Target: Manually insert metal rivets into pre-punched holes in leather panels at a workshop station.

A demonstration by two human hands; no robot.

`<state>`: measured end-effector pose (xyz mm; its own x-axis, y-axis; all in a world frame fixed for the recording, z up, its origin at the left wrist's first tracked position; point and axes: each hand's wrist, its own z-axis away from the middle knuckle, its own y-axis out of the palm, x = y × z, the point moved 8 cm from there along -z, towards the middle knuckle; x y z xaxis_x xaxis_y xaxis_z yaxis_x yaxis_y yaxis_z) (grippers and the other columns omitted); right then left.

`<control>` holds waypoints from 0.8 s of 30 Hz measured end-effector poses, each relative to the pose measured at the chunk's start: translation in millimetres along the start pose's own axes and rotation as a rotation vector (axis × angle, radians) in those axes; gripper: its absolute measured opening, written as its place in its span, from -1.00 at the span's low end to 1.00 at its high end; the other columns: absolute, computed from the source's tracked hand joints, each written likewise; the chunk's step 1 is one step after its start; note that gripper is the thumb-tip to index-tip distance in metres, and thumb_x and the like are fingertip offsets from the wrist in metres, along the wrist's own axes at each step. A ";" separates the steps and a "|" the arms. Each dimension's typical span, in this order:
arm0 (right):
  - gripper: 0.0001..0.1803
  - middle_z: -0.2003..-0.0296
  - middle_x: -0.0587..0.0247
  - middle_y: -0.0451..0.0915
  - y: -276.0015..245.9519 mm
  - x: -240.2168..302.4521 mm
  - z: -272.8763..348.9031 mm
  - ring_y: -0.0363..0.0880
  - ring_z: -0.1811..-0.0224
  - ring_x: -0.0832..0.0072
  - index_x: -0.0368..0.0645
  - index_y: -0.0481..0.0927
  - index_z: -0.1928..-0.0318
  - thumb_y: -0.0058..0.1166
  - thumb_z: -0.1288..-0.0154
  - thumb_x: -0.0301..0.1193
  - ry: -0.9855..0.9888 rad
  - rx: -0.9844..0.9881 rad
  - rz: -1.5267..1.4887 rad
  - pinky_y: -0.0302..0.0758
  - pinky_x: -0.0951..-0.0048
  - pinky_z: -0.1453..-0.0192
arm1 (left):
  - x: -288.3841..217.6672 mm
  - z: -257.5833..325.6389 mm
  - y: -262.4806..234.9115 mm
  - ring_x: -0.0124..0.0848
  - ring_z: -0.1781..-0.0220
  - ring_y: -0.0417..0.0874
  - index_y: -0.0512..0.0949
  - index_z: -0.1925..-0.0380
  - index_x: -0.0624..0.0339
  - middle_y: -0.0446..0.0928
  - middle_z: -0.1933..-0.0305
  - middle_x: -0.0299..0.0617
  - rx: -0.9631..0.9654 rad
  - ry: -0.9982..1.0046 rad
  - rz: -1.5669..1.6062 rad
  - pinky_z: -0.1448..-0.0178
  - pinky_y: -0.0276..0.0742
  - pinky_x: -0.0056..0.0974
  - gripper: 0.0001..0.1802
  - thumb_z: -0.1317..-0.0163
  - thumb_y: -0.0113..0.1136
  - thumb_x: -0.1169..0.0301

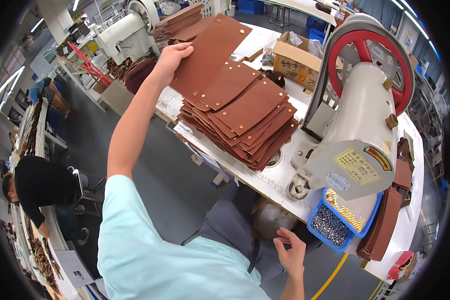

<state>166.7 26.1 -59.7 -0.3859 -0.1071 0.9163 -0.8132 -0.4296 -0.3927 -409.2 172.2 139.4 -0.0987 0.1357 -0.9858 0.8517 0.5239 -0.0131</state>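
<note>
My left hand [174, 61] grips the left edge of a large brown leather panel [216, 52] with brass-coloured rivets at its corners. My left arm is stretched out far to the left of the machine. Partly under that panel lies a fanned stack of riveted brown leather pieces [252, 107] on the white table [185, 131]. Low in the view, my right hand [291, 252] hangs in front of the table edge, fingers loosely bent and apart, with nothing visible in them. Nearest to it are blue trays, one of dark silvery rivets [330, 227], the other of gold-coloured rivets [346, 212].
A white riveting machine [357, 130] with a red-rimmed wheel [407, 75] stands at the right. More brown leather strips [383, 225] lie beyond the trays. Behind the stack are a cardboard box [300, 59] and another leather pile [177, 25]. A person in black [45, 185] works at the left.
</note>
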 end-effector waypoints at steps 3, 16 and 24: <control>-0.57 0.10 0.04 0.78 3.2 0.7 8.1 0.81 0.19 0.36 -0.30 0.68 -0.10 0.41 -0.20 -0.53 0.015 0.011 0.069 0.68 0.42 0.00 | 63.2 -51.3 -22.1 -0.29 -0.02 0.74 0.59 -0.23 0.33 0.72 -0.06 -0.10 -0.021 -0.162 -0.213 -0.16 0.63 -0.21 -0.50 -0.39 0.32 0.27; -0.83 0.24 0.07 0.75 -234.6 32.7 64.8 0.74 0.31 0.25 -0.25 0.71 0.15 0.32 -0.23 -0.61 -0.370 -0.975 0.702 0.64 0.36 0.17 | 50.4 201.0 102.2 -0.63 0.39 0.55 0.73 0.24 0.35 0.67 0.38 -0.30 0.127 0.413 -0.568 0.32 0.42 -0.46 -0.82 -0.44 0.29 0.43; 0.18 -0.39 -0.30 0.35 -372.1 -38.5 57.5 0.34 -0.46 -0.10 -0.18 0.31 -0.50 0.55 0.09 0.06 0.505 -0.883 0.956 0.36 0.03 -0.49 | 185.6 422.0 299.1 -0.43 0.38 0.75 0.78 0.23 0.22 0.76 0.34 -0.12 1.119 0.020 -0.362 0.25 0.63 -0.33 -0.81 -0.33 0.39 0.32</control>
<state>509.1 138.5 55.6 -0.9005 0.3778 0.2153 -0.0782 0.3464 -0.9348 44.4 -0.7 -118.1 -0.4270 0.1493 -0.8918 0.7488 -0.4944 -0.4414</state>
